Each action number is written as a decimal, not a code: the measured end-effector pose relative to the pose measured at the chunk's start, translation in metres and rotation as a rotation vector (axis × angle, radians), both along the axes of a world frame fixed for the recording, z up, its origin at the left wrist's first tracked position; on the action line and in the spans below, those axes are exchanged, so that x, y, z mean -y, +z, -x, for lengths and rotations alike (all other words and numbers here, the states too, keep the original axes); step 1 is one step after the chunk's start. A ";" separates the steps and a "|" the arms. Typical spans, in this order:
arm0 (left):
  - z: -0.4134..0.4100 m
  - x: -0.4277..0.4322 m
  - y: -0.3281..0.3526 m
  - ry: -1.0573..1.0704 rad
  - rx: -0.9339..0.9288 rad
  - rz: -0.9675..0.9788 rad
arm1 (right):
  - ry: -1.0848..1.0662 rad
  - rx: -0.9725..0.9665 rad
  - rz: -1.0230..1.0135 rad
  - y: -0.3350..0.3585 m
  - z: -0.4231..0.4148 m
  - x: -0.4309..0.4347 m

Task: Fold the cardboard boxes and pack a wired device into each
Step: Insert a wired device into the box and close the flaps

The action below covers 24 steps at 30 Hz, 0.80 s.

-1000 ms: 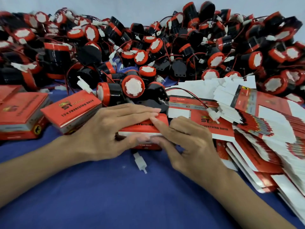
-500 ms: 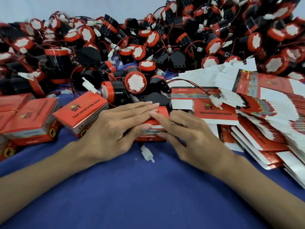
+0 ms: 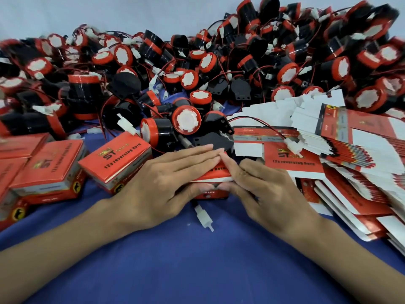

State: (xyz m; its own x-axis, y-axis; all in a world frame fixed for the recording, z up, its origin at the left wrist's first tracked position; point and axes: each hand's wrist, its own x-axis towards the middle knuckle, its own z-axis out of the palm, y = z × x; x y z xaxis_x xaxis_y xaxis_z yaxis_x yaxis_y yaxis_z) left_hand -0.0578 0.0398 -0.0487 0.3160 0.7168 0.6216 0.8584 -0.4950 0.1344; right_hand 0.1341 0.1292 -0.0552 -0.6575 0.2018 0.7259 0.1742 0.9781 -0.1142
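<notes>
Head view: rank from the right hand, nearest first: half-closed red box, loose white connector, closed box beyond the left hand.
1. Half-closed red box, in the right hand.
2. Loose white connector, on the cloth.
3. Closed box, past the left hand.

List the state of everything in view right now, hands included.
box: lid pressed down, nearly closed, held by both hands
left hand: fingers flat on the lid, thumb on the front
right hand: pinches the lid's edge
white plug: outside the box, lying on the cloth
packed boxes: closed, at left
flat boxes: unfolded, stacked at right
devices: loose, piled
</notes>
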 end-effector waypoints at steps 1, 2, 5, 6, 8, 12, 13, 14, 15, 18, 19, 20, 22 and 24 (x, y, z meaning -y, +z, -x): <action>0.000 0.000 0.000 0.001 0.002 -0.004 | -0.004 0.007 -0.017 0.000 0.000 0.000; 0.000 0.000 0.001 0.003 0.003 -0.007 | -0.009 0.015 -0.031 0.000 0.000 0.000; 0.000 -0.001 0.002 0.010 0.009 -0.029 | -0.001 0.042 -0.035 0.002 0.000 0.000; -0.001 -0.001 0.003 0.016 0.012 -0.039 | 0.003 0.052 -0.040 0.002 -0.001 0.000; -0.001 -0.001 0.003 0.022 0.014 -0.046 | -0.007 0.067 -0.064 0.003 -0.002 0.000; -0.001 0.002 0.002 0.041 -0.021 -0.004 | -0.053 0.048 -0.130 0.003 -0.004 0.001; -0.001 0.002 0.002 0.050 -0.033 0.010 | -0.063 0.032 -0.156 0.003 -0.005 0.001; -0.001 0.001 0.001 0.067 -0.042 0.021 | -0.064 0.012 -0.182 0.002 -0.006 0.001; -0.002 0.001 0.001 0.087 -0.049 0.024 | -0.052 -0.008 -0.201 0.002 -0.006 0.001; -0.002 0.000 0.001 0.109 -0.045 0.026 | -0.001 -0.029 -0.166 0.001 -0.004 0.001; -0.003 0.000 0.001 0.106 -0.046 0.019 | 0.011 -0.031 -0.129 0.001 -0.003 0.001; -0.004 0.000 0.002 0.105 -0.048 0.015 | 0.022 -0.030 -0.091 0.001 -0.003 0.001; -0.005 0.002 0.005 0.095 -0.056 0.004 | 0.033 -0.024 -0.011 0.001 -0.003 0.002; -0.008 0.003 0.013 0.096 -0.092 0.001 | 0.021 -0.054 0.049 0.002 -0.005 0.003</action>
